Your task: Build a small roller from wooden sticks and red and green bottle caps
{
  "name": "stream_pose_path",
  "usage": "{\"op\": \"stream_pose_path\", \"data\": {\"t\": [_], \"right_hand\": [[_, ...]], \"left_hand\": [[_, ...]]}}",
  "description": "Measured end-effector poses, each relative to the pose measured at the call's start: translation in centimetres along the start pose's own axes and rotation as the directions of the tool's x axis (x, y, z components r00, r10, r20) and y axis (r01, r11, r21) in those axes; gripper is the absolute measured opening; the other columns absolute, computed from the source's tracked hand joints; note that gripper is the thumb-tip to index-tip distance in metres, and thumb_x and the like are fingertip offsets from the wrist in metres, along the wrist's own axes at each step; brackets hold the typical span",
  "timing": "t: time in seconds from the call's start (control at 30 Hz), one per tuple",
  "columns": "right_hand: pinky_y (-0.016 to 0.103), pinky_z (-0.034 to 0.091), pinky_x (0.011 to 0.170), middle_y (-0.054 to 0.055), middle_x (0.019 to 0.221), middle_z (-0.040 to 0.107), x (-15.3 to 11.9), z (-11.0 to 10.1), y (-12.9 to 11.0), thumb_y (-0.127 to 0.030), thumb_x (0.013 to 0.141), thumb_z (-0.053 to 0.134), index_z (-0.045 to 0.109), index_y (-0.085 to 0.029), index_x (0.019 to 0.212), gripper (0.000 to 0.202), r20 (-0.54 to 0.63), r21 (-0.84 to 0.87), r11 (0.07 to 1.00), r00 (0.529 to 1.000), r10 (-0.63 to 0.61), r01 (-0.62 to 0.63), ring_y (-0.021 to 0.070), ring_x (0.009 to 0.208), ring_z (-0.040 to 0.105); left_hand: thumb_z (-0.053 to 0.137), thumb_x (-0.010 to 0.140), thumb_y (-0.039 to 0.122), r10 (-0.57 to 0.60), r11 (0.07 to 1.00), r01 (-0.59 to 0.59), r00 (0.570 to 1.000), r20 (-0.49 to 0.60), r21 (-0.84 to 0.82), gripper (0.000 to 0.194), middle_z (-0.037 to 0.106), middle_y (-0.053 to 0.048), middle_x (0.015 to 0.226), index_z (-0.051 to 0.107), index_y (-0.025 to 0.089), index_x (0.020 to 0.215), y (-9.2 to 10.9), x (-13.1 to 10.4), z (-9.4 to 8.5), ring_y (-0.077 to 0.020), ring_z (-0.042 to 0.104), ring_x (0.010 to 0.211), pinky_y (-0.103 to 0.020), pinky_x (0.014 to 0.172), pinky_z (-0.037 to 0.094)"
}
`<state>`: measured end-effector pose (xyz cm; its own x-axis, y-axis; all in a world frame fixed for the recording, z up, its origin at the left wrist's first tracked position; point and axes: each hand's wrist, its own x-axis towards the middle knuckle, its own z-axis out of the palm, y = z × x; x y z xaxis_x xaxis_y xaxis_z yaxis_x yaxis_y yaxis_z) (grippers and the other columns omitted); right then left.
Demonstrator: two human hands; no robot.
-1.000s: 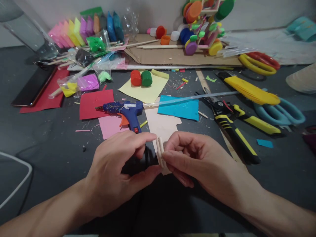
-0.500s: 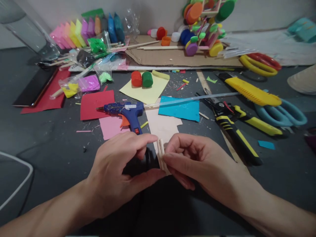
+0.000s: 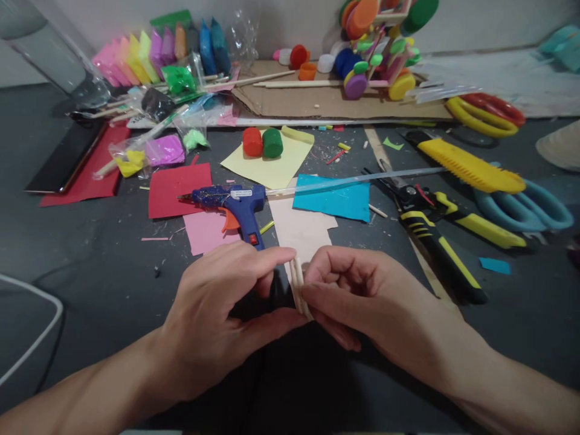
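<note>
Between my two hands are a few short wooden sticks, side by side and nearly upright. My left hand spans their length, index fingertip at the top end and thumb at the bottom end. Thumb and fingers of my right hand pinch the sticks from the right side; part of them is hidden there. Just beyond lies a blue glue gun on its side, with a long clear glue stick in its back. Under and behind the sticks is a pale pink paper sheet.
Red paper, blue paper and yellow paper bearing red and green cylinders lie ahead. To the right are pliers, a yellow cutter and scissors. Cardboard and a colourful wheeled model stand behind.
The sticks have shifted slightly against each other, their top ends spreading a little. Both hands keep the same grip. The whole view has moved slightly.
</note>
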<state>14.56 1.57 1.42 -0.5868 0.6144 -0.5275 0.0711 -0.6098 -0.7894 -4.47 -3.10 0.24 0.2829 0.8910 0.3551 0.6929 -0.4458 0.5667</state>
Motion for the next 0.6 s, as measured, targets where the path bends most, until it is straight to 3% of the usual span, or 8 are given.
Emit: {"op": "stream_pose_path", "data": {"t": [0.6], "right_hand": [[0.015, 0.027, 0.040, -0.009, 0.048, 0.053, -0.17, -0.17, -0.17, -0.025, 0.076, 0.083, 0.059, -0.017, 0.069, 0.026, 0.027, -0.025, 0.999, 0.999, 0.025, -0.024, 0.0035, 0.042, 0.041]], "left_hand": [[0.063, 0.096, 0.038, 0.056, 0.998, -0.055, 0.998, 0.028, -0.032, 0.030, 0.059, 0.005, 0.068, 0.064, 0.016, 0.116, -0.34, 0.10, -0.30, -0.0102, 0.055, 0.061, -0.025, 0.062, 0.045]]}}
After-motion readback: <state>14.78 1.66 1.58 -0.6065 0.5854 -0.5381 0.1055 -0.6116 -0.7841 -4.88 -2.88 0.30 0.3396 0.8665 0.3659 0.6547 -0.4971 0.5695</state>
